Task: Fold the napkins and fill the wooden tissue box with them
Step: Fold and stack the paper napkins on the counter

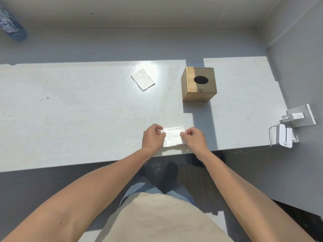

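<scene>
A white napkin [173, 137] lies near the front edge of the pale table [70, 110], partly folded. My left hand [153, 137] pinches its left edge and my right hand [194, 137] pinches its right edge. A second napkin [142, 79], folded into a rectangle, rests farther back in a bright patch of sun. The wooden tissue box [199, 84] stands at the back right, its dark oval opening facing up. Both hands are well in front of the box.
A white charger [174, 117] plugged into a wall socket, its cable and a small white device [285, 136] sit at the table's right end. A blue printed package [12, 25] lies at the far left. A wall bounds the right side.
</scene>
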